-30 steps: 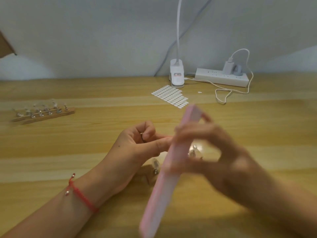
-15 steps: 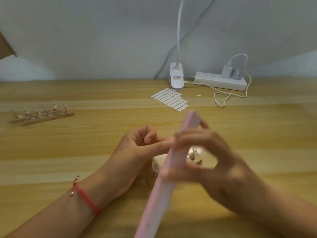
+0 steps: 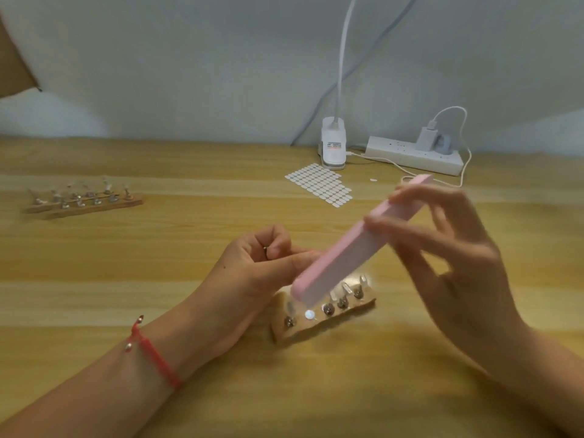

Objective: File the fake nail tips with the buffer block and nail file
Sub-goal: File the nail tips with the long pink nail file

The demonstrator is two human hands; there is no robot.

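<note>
Pale wood planks make up the worktop (image 3: 132,279), with a plain light wall (image 3: 189,74) behind and a clip lamp base (image 3: 332,145), a power strip (image 3: 410,154) and a sheet of small white stickers (image 3: 319,184) along the back.

The hands are apart, each busy with its own thing. The right hand (image 3: 448,248) pinches the upper half of the pink buffer block (image 3: 341,257) between thumb and fingers, holding it slanted so its lower end hangs over the left end of the near wooden holder (image 3: 319,324), where clear fake nail tips (image 3: 346,290) stand on metal pins. The left hand (image 3: 249,270), with a red cord bracelet (image 3: 155,355) at the wrist, has its fingers curled in on a small metal stem (image 3: 266,248), its thumb reaching toward the block.

This looks like the buffing step, with the block being brought to a tip. The next move calls for laying the block's flat face lightly on one tip's edge and stroking with the tip held steady (a hard press could bend it or knock it off its pin).

Whether the block already touches a tip cannot be told; its end hides the spot. The right hand is blurred. What the stem carries is hidden by the fingers. A second holder (image 3: 85,202) at far left is too soft to read, and no nail file can be made out.
</note>
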